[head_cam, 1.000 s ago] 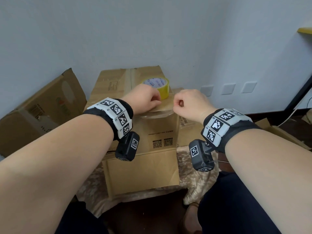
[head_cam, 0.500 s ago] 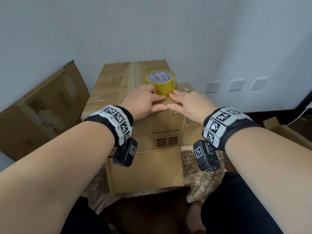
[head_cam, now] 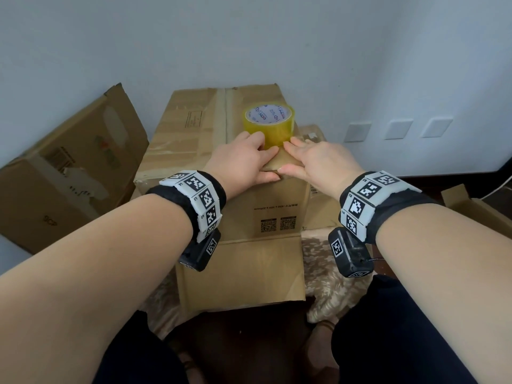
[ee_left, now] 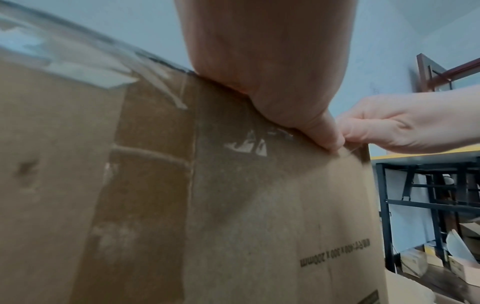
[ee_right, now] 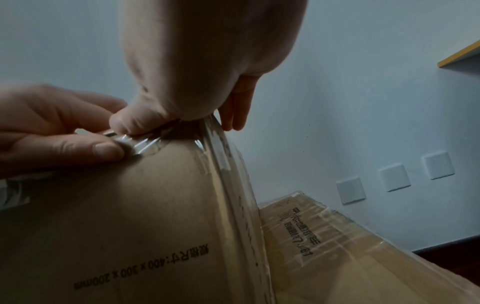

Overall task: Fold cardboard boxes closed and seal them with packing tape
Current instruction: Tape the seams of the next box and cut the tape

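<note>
A brown cardboard box (head_cam: pixel 266 209) stands in front of me with its top flaps folded shut. A yellow tape roll (head_cam: pixel 268 121) stands on the box top, just beyond my fingers. My left hand (head_cam: pixel 249 159) and right hand (head_cam: pixel 313 159) lie flat side by side on the top at its near edge. In the wrist views both thumbs (ee_right: pixel 122 123) press a clear tape strip (ee_right: pixel 142 147) onto the upper front edge of the box (ee_left: pixel 259 205). The tape under my palms is hidden.
A battered box (head_cam: pixel 63 173) leans at the left. A lower taped box (ee_right: pixel 337 236) sits right of mine. Flat cardboard (head_cam: pixel 476 206) lies at the far right. The box rests on a patterned cloth (head_cam: pixel 327 273). The wall with its sockets (head_cam: pixel 357 131) is close behind.
A second ago both hands were curled at the near edge of the box. They have since spread flat on the top, and in the last half second they have hardly moved.
</note>
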